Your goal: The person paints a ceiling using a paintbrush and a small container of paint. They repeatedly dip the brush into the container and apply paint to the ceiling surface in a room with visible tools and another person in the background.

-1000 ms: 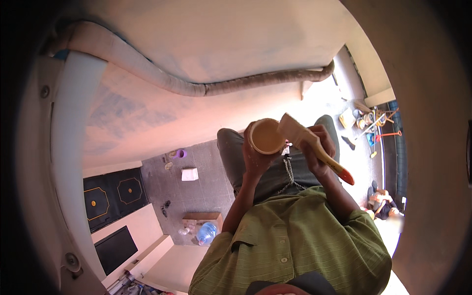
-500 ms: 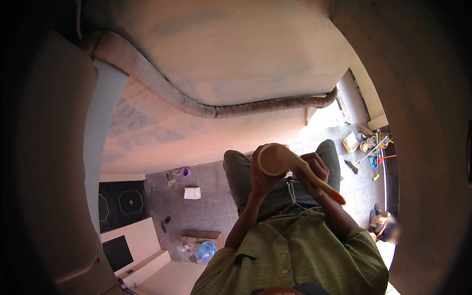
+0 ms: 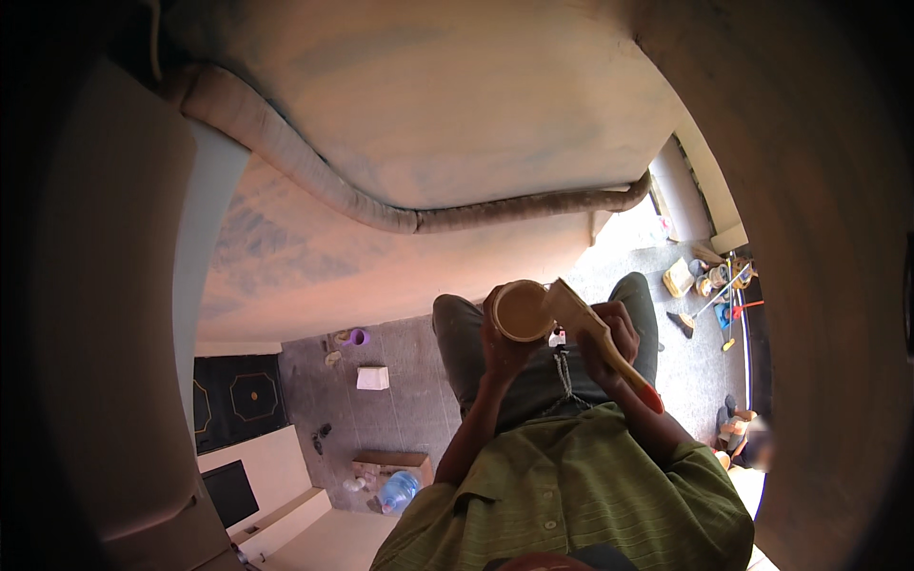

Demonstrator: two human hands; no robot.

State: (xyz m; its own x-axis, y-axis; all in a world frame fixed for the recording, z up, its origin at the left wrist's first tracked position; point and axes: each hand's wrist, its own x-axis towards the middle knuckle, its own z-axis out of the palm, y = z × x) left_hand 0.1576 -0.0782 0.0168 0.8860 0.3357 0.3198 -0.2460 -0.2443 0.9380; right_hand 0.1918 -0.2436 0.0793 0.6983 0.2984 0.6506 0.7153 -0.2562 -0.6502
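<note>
My left hand (image 3: pixel 505 350) is closed round an open round container (image 3: pixel 518 317) of pale tan liquid, held above my legs (image 3: pixel 457 352). Beside it my right hand (image 3: pixel 614 338) grips a paintbrush (image 3: pixel 586 319) with a wooden handle, red at its tip. The bristle end is at the container's right rim; whether it touches the rim I cannot tell. A chain hangs at my waist, below both hands.
A wrapped duct (image 3: pixel 333 186) crosses the pale wall (image 3: pixel 457 105). Far below on the tiled floor are a purple bucket (image 3: pixel 358 336), white block (image 3: pixel 371 379), water jug (image 3: pixel 398 491) and cardboard box (image 3: pixel 376 460). Brooms and buckets (image 3: pixel 714 285) and a person (image 3: pixel 738 428) are at the right.
Since a second ago my view has shifted, with hands and container lower in the picture. The brush swung over the container half a second ago; its bristles are now back at the right rim.
</note>
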